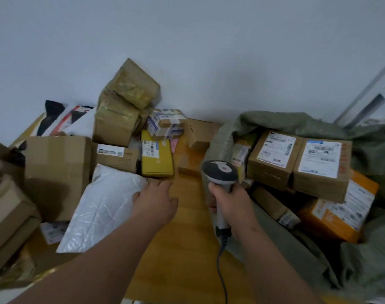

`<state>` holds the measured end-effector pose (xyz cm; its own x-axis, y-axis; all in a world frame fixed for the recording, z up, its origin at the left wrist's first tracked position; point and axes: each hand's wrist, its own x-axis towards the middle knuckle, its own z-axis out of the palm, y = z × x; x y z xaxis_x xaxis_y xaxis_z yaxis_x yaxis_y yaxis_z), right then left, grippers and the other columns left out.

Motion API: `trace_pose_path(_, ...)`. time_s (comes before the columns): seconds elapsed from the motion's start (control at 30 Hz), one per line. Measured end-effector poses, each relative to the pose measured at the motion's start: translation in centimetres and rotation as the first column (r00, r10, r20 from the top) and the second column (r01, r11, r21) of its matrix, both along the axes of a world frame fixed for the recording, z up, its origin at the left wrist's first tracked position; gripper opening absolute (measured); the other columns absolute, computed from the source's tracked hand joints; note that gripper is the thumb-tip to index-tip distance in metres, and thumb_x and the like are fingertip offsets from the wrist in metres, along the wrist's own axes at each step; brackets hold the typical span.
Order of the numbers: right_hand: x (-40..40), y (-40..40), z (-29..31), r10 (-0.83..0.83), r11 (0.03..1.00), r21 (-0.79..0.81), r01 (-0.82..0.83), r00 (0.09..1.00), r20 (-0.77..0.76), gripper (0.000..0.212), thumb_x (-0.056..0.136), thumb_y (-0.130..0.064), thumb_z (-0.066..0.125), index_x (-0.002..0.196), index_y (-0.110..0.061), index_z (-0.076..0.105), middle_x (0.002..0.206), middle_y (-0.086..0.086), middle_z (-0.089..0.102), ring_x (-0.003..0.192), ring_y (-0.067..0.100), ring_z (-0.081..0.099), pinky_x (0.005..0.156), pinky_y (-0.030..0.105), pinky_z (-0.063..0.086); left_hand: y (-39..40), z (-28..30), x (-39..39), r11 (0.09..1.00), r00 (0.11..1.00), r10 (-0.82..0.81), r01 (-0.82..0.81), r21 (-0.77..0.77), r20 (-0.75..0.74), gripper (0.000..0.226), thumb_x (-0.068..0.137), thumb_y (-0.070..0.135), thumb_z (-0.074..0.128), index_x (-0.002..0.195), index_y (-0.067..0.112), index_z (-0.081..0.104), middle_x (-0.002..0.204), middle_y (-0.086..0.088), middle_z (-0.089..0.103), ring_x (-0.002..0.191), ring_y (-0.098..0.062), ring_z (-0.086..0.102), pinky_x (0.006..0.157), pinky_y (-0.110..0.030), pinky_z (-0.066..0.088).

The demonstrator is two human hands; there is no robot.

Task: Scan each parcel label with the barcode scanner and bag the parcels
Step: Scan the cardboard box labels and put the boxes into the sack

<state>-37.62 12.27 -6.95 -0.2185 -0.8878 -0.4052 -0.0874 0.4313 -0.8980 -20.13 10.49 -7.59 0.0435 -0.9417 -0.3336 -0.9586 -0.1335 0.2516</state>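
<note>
Creased brown cartons [55,172] are heaped at 9 o'clock on the wooden worktop [187,238]. A crinkled white poly mailer [99,207] is touched at its edge by the left hand [155,202], fingers relaxed and apart. At centre, the grey barcode scanner [220,172], corded, is gripped by the right hand [232,204]. At 3 o'clock, labelled boxes [296,163] are seen inside a woven green sack [362,260].
</note>
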Motion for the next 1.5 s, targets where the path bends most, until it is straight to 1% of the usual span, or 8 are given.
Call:
trace_pose_path(0.1,3.0,-1.0,-0.5,0.075,0.997,0.016,-0.075,0.997,0.01,0.013,0.091,-0.033,0.067,0.096,-0.033,0.055,0.087,-0.001,0.069,0.082,0.021,0.07,0.083,0.047,0.06,-0.3,0.1,2.8,0.997,0.997,0.073,-0.073,-0.026,-0.005,0.045,0.097,0.047,0.04,0.14,0.035,0.042,0.145,0.003,0.043,0.132,-0.023,0.038,0.106,-0.045,0.03)
trace_pose_path(0.3,8.0,-3.2,-1.5,0.096,0.992,0.082,-0.096,0.995,0.012,0.019,0.092,-0.029,0.066,0.109,-0.022,0.061,0.095,0.0,0.07,0.075,0.015,0.072,0.068,0.031,0.059,-2.3,-0.3,7.8,0.983,0.984,0.172,-0.175,-0.059,-0.051,0.053,0.094,0.045,0.047,0.144,0.031,0.037,0.15,0.001,0.037,0.138,-0.025,0.03,0.11,-0.045,0.026)
trace_pose_path(0.5,11.5,-5.8,-1.9,0.096,0.989,0.112,-0.097,0.995,0.008,0.004,0.091,-0.026,0.067,0.091,-0.024,0.063,0.091,0.004,0.07,0.086,0.026,0.072,0.082,0.044,0.06,-5.8,-0.3,10.6,0.981,0.977,0.166,-0.177,-0.076,-0.138,0.049,0.094,0.041,0.052,0.139,0.025,0.043,0.145,-0.003,0.042,0.135,-0.026,0.034,0.108,-0.044,0.029)
trace_pose_path(0.67,11.9,-8.5,-1.3,-0.062,0.995,0.076,0.062,0.998,-0.002,0.009,0.091,-0.028,0.067,0.097,-0.024,0.061,0.09,0.002,0.069,0.083,0.022,0.073,0.077,0.041,0.061,-9.0,-0.7,10.4,0.994,0.961,0.084,-0.099,-0.044,-0.263,0.055,0.094,0.039,0.055,0.145,0.027,0.039,0.146,-0.004,0.042,0.133,-0.029,0.036,0.108,-0.047,0.034)
trace_pose_path(0.77,10.8,-10.3,-0.7,-0.174,0.984,0.048,0.174,0.985,-0.016,0.01,0.09,-0.029,0.069,0.091,-0.027,0.059,0.088,0.003,0.07,0.085,0.025,0.072,0.084,0.049,0.06,-11.1,-0.8,9.1,0.998,0.959,0.03,-0.044,-0.043,-0.283,0.056,0.094,0.039,0.055,0.146,0.027,0.038,0.147,-0.003,0.041,0.133,-0.028,0.037,0.107,-0.049,0.036)
trace_pose_path(0.97,6.9,-13.4,0.3,-0.272,0.962,-0.009,0.272,0.962,-0.019,0.022,0.09,-0.029,0.068,0.109,-0.023,0.059,0.097,0.001,0.066,0.088,0.021,0.066,0.08,0.043,0.061,-15.5,-1.2,4.1,0.976,0.97,-0.198,0.182,-0.119,-0.139,0.059,0.096,0.043,0.048,0.149,0.03,0.027,0.152,-0.001,0.033,0.14,-0.028,0.029,0.111,-0.049,0.027)
trace_pose_path(1.2,3.5,-15.7,-0.9,-0.267,0.964,0.007,0.267,0.963,-0.026,0.013,0.091,-0.026,0.069,0.085,-0.028,0.057,0.079,0.001,0.069,0.079,0.024,0.072,0.079,0.049,0.06,-20.2,-2.7,-1.5,0.893,0.91,-0.391,0.411,-0.185,0.137,0.076,0.093,0.044,0.054,0.153,0.036,0.009,0.161,-0.003,0.012,0.147,-0.028,0.011,0.116,-0.049,0.017)
trace_pose_path(1.5,1.4,-18.0,-0.7,-0.202,0.978,-0.073,0.194,0.969,-0.141,0.019,0.09,-0.031,0.069,0.083,-0.033,0.051,0.091,0.005,0.069,0.088,0.027,0.069,0.084,0.052,0.057,-22.7,-5.8,-3.6,0.814,0.801,-0.519,0.57,-0.114,0.299,0.092,0.085,0.039,0.065,0.152,0.036,0.003,0.163,-0.004,-0.003,0.149,-0.033,0.001,0.117,-0.053,0.012)
